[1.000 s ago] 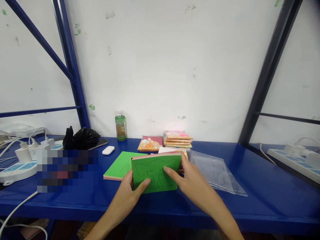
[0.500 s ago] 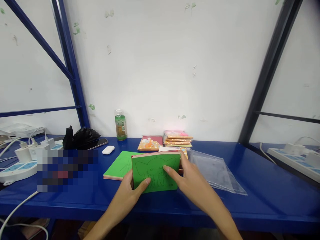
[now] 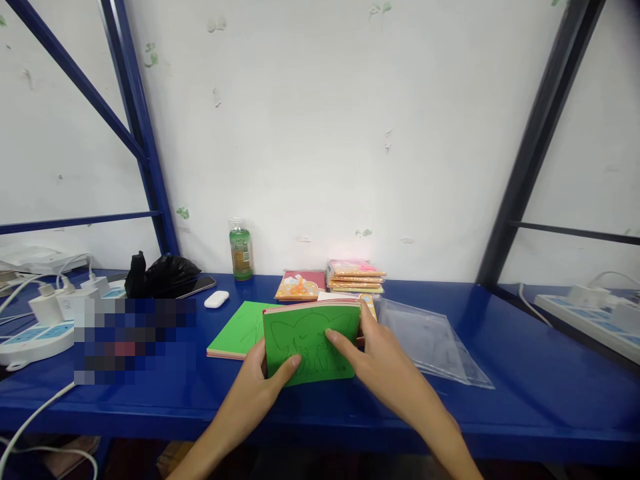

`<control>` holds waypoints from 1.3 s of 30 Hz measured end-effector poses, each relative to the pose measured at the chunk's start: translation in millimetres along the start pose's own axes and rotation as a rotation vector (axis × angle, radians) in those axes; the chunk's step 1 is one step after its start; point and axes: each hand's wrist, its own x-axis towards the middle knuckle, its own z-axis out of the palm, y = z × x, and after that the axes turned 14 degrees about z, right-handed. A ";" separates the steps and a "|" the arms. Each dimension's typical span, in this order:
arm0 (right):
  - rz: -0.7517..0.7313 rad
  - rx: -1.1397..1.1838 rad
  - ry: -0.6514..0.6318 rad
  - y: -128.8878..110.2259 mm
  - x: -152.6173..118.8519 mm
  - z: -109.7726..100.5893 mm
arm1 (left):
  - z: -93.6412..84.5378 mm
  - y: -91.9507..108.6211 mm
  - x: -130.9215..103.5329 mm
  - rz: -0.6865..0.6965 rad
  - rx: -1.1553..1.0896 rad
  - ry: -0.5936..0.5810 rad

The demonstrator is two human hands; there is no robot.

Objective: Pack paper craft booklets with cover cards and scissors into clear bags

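Note:
Between my two hands is a stack of coloured cards (image 3: 310,350), tilted up toward me, its green front sheet printed with a line drawing of a big-eared figure. My left hand (image 3: 267,373) grips the lower left side, thumb on the green face. On the right edge, my right hand (image 3: 373,353) is closed with its thumb pressed on the drawing; its other fingers are hidden behind. Another green-topped stack (image 3: 240,330) lies on the table just left of the held one, partly covered by it. Clear plastic sleeves (image 3: 430,340) lie to the right.
Toward the wall sit packaged craft sets (image 3: 300,287) and a taller pile of packets (image 3: 355,275). A green bottle (image 3: 241,252), a white case (image 3: 217,299), a phone (image 3: 195,287) and a black bag (image 3: 167,277) stand left. A power strip (image 3: 37,347) with cables lies far left on the blue table (image 3: 520,373).
Almost nothing differs. Both hands keep the same grip on the stack of cards, and the view has shifted very slightly.

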 end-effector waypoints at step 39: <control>0.013 -0.019 -0.004 -0.1 1.0 1.6 | 1.3 3.8 -1.2 0.019 0.027 0.061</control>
